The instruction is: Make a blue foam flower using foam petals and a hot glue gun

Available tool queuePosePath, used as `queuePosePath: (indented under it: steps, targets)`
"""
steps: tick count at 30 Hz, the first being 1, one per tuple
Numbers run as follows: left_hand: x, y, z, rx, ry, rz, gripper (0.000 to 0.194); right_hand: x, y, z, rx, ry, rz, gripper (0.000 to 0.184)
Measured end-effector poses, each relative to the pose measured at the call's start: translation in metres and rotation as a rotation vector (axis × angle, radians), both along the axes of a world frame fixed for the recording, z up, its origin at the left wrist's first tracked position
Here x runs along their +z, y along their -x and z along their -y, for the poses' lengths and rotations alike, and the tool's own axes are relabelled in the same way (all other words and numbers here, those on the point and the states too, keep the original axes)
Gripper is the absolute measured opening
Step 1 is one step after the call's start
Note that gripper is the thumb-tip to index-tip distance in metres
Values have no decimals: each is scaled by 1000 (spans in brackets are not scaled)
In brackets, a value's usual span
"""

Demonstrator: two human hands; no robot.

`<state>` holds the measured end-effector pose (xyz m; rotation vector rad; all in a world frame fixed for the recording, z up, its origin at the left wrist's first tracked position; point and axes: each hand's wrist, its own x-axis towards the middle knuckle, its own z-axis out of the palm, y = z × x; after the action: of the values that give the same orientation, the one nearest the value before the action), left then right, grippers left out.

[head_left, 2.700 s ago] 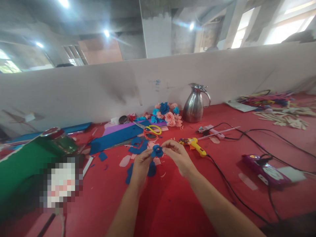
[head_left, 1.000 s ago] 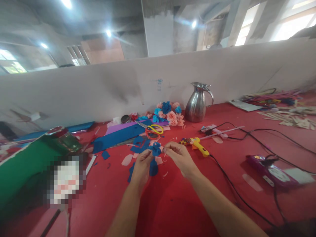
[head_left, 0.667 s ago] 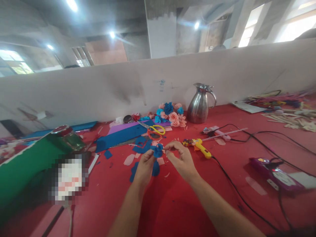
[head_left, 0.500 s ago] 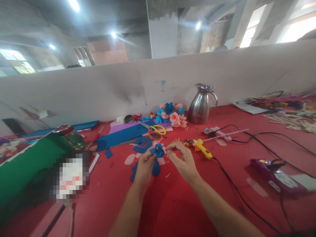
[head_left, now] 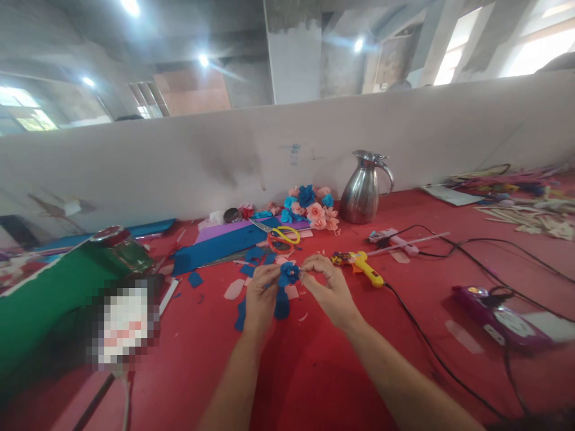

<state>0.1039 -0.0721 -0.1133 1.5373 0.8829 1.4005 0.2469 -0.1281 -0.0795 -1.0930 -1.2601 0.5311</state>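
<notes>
Both my hands are raised over the red table (head_left: 314, 371) and meet on a small blue paper flower (head_left: 288, 273). My left hand (head_left: 259, 294) pinches it from the left with curled fingers. Its right side is pinched by my right hand (head_left: 327, 288) with thumb and fingertips. Blue paper scraps (head_left: 256, 263) and pink petal pieces (head_left: 233, 290) lie on the table just beyond and under my hands.
Yellow-handled scissors (head_left: 277, 234) rest on a blue sheet (head_left: 220, 245). A yellow glue gun (head_left: 362, 266) with a black cord lies right of my hands. Finished pink and blue flowers (head_left: 309, 208) and a steel jug (head_left: 365, 188) stand by the white partition. A purple device (head_left: 498, 306) lies at right.
My hands stayed together on the blue flower, shifting slightly and turning it; the left fingers closed in tighter against it. The camera view swayed a little.
</notes>
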Motion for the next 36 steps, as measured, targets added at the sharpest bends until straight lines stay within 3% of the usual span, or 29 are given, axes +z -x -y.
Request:
queuePosePath:
  steps: [7,12,22,28,36]
  targets:
    - [-5,1,-4,6,-15,-47,16,4,-4,3,-105,-124,71,7]
    - [-7,1,-7,3,-28,-50,19,9,-5,7,-107,-195,275,24]
    - [-7,2,-8,13,-82,-135,18,4,-5,5,-269,-302,423,15]
    - [-7,2,-7,19,-67,-93,16,5,-4,7,-275,-357,497,14]
    - [-1,2,-7,69,-183,-169,15,4,-4,6,-299,-373,509,10]
